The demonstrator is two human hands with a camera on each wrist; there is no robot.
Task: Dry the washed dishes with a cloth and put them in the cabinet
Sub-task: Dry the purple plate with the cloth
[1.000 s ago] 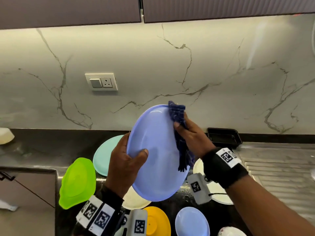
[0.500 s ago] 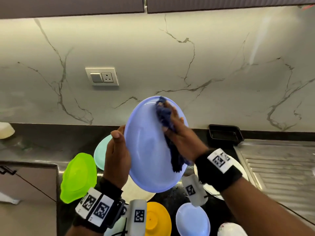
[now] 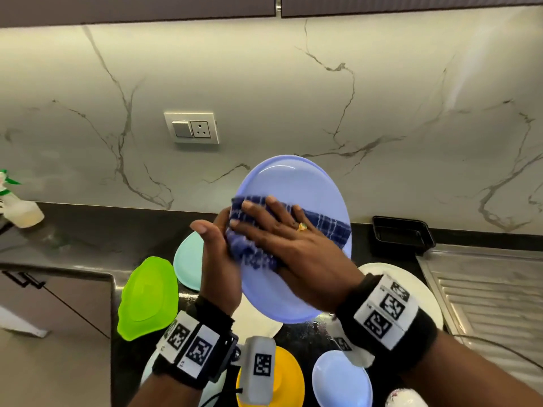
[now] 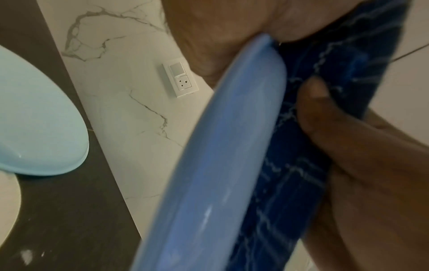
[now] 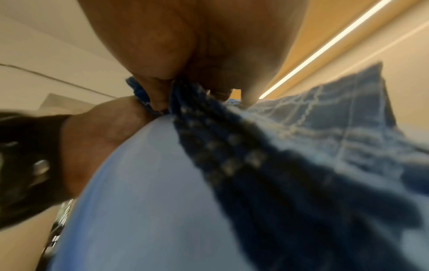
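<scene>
Above the dark table [image 3: 88, 239], the right hand's [image 3: 296, 251] fingers [image 3: 258, 208] lie spread and flat, pressing a blue checked cloth [image 3: 332, 227] against a lavender plate [image 3: 296, 183]. The left hand [image 3: 219, 259] braces the plate's left rim, thumb raised; its other fingers are hidden behind. Held nearly upright at chest height, the plate probably stays steady this way for wiping. Below lie more dishes: a green plate [image 3: 147, 298], a pale teal plate [image 3: 188, 259], a yellow dish [image 3: 289, 377]. Closed cabinet doors [image 3: 147, 7] run overhead.
</scene>
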